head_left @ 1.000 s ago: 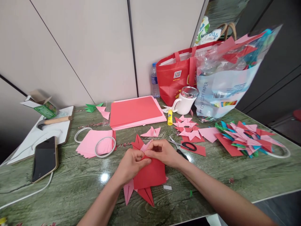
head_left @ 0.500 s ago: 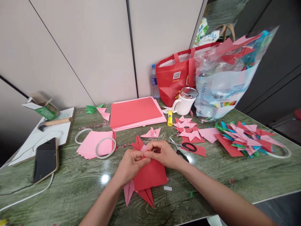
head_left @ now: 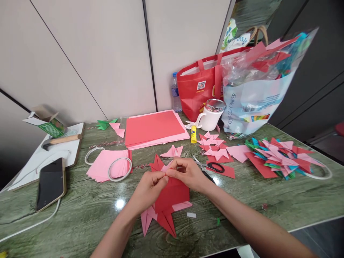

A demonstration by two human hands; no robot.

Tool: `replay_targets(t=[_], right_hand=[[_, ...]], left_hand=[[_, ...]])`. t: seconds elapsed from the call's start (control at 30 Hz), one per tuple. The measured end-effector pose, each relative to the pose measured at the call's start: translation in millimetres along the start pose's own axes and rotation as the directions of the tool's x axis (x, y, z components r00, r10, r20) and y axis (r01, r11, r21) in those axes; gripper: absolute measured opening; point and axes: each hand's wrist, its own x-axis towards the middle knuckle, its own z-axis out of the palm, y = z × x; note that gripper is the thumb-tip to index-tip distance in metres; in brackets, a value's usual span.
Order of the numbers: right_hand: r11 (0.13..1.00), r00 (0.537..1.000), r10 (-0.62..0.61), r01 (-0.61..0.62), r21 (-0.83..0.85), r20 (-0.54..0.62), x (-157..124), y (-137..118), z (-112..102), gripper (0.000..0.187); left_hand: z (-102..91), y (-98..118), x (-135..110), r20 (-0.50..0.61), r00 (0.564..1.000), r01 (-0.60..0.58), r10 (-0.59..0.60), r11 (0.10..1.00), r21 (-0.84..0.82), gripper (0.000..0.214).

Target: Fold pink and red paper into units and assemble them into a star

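Both of my hands pinch the upper edge of a red paper sheet (head_left: 176, 195), their fingertips almost meeting. My left hand (head_left: 152, 184) is closed on the left of that edge, and my right hand (head_left: 186, 173) on the right. Underneath lie folded pink and red paper points (head_left: 165, 222), spreading out like a star; the sheet and my hands hide its middle. A folded pink paper piece (head_left: 173, 151) lies just beyond my fingers. Black-handled scissors (head_left: 215, 167) rest right of my right hand.
Pink paper squares (head_left: 100, 165) with tape rolls (head_left: 120, 169) lie at left, near a phone (head_left: 51, 182). Behind are red and pink sheets (head_left: 156, 127), a glue stick (head_left: 193, 134), a white mug (head_left: 211, 116) and a red bag (head_left: 193, 89). Folded papers (head_left: 285, 156) heap at right.
The red sheet's lower edge has lifted and tilted toward me, uncovering more of the pink and red points beneath. My hands stay nearly in place, still pinching its top edge.
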Motion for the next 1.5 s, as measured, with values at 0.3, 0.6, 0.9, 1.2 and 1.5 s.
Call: replay_targets(t=[0.3,0.6,0.9,1.2,1.5], right_hand=[[0.996,0.999,0.028,-0.026,0.082,-0.018,2,-2,-7,0.027],[0.984,0.995,0.087,-0.08,0.159,-0.041,2,1,-12,0.026],[0.978,0.994,0.085,-0.097,0.183,0.072,1,3,0,0.025],[0.989,0.997,0.075,-0.074,0.126,-0.005,3,1,3,0.021],[0.999,0.997,0.035,-0.033,0.02,-0.075,2,2,6,0.016]], left_hand=[[-1.0,-8,-6,0.142,0.988,0.127,-0.068,0.877,-0.464,0.021],[-8.9,4,-9,0.349,0.93,0.139,0.115,0.77,-0.623,0.034],[-0.4,-3,-3,0.083,0.992,0.112,-0.096,0.973,-0.202,0.039],[3.0,-7,-1,-0.063,0.994,0.075,-0.093,0.968,-0.241,0.04],[4.8,-11,2,-0.165,0.976,0.088,-0.139,0.956,-0.281,0.042]])
